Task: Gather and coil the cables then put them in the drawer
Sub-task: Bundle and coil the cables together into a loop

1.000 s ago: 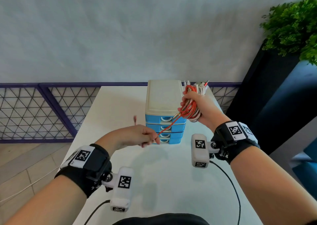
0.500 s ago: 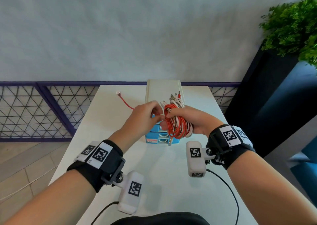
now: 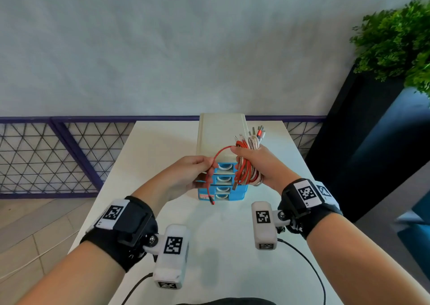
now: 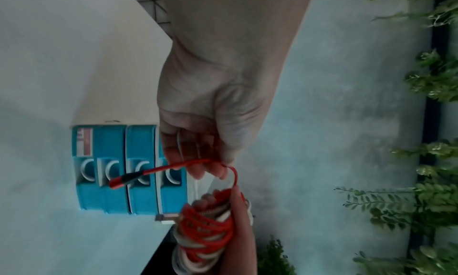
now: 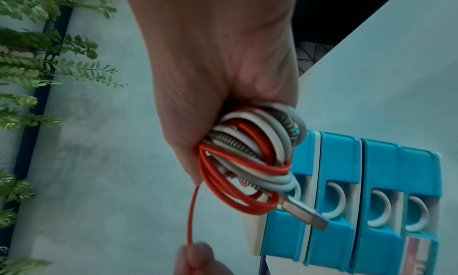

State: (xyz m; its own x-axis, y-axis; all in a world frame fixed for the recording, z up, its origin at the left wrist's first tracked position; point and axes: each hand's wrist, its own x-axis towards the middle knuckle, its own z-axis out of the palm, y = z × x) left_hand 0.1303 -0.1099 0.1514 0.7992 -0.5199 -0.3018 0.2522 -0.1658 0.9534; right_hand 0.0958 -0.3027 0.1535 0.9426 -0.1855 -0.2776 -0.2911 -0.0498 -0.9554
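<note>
Frame centre: your right hand [image 3: 260,165] grips the cable coil [image 3: 247,165]; your left hand [image 3: 186,176] pinches its red tail [image 3: 210,183].

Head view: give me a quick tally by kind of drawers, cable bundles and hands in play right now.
Blue drawers: 4
Cable bundle: 1, red and white, gripped by the right hand; single cables cannot be counted
Hands: 2; the left hand pinches the bundle's loose red tail
Total: 7
</note>
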